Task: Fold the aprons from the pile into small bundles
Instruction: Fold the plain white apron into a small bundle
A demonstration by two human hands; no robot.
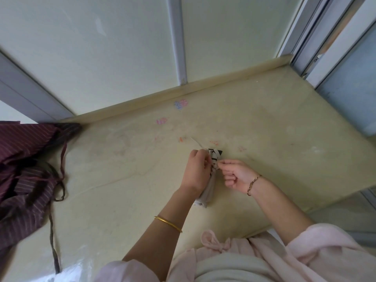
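A small grey-and-black bundle lies on the desk, well right of the maroon striped pile. The left hand curls over the bundle's far end, pinching a white strap. The right hand pinches the strap's wrapped part on the side away from the pile, its other fingers clenched.

On counter, left hand and right hand pinch ties of bundle; maroon apron pile at left
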